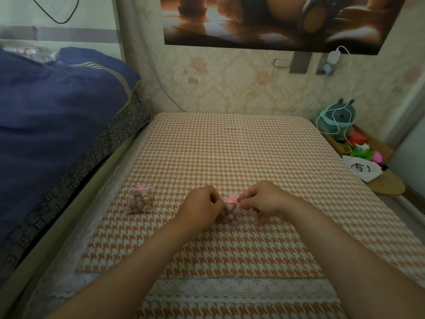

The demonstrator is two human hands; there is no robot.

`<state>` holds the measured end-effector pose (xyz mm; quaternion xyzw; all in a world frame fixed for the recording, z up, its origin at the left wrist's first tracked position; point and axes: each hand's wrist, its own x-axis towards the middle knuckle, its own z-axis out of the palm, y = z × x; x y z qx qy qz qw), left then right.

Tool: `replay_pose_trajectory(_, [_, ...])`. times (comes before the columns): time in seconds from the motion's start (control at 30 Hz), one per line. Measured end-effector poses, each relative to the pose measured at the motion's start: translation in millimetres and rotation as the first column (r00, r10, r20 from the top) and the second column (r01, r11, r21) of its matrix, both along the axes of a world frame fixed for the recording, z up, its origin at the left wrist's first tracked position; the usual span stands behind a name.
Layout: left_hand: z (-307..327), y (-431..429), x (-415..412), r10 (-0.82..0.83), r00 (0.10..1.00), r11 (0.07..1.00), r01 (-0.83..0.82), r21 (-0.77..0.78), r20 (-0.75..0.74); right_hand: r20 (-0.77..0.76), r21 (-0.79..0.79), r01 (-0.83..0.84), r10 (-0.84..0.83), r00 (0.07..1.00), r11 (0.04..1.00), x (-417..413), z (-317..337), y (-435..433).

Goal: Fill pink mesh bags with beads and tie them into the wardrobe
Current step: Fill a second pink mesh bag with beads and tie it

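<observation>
A pink mesh bag full of brownish beads [230, 214] lies on the orange houndstooth cloth [230, 153], between my two hands. My left hand [200, 208] pinches the pink drawstring at the bag's neck from the left. From the right, my right hand [262, 202] pinches the same ribbon. A second filled pink mesh bag [138, 202], its neck gathered, lies alone on the cloth to the left. Something pink shows under my right hand, too hidden to identify.
A dark blue quilt and pillow [57, 107] lie on the bed to the left. At the right edge a low stand holds a plush toy [338, 120], a white cable and coloured items [361, 150]. Wallpapered wall behind.
</observation>
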<state>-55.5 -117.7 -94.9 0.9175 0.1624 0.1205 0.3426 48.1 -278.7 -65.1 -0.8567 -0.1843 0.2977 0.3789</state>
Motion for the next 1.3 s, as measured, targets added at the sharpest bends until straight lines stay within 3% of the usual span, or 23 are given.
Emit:
replay_pose_trajectory(0.67, [-7.7,5.7,10.2,0.071,0.995,0.997,-0.071,0.012,-0.063,0.185,-0.203,-0.017,0.055,0.981,0.979,5.5,-12.1,7.6])
replay_pose_trajectory(0.8, [-8.0,8.6,3.2,0.147,0.986,0.985,-0.139,0.098,-0.077,0.173,-0.213,-0.003,0.040,0.984,0.977,0.6,-10.0,12.8])
replay_pose_trajectory(0.97, [-6.4,18.5,-8.3,0.011,0.998,0.998,-0.007,0.065,-0.057,0.192,-0.256,-0.070,0.122,0.974,0.964,-9.4,-11.4,16.7])
replay_pose_trajectory(1.03, [-1.5,31.9,-13.9,0.022,0.999,0.991,-0.019,0.135,-0.023,0.251,-0.254,-0.056,0.121,0.960,0.966,-14.7,-8.1,20.6])
replay_pose_trajectory(1.1, [4.6,49.5,-21.9,0.084,0.996,0.944,-0.082,0.321,0.007,0.267,-0.222,-0.044,0.105,0.958,0.974,-21.5,-4.8,25.0])
replay_pose_trajectory(1.2, [10.8,75.1,-37.7,0.287,0.953,0.848,-0.207,0.489,-0.094,0.209,-0.157,-0.090,0.122,0.970,0.983,-37.6,-2.8,33.7])
replay_pose_trajectory(1.3, [5.0,96.7,-48.6,0.368,0.878,0.891,-0.239,0.385,-0.307,0.210,-0.176,-0.143,0.179,0.961,0.974,-46.2,-10.8,43.3])
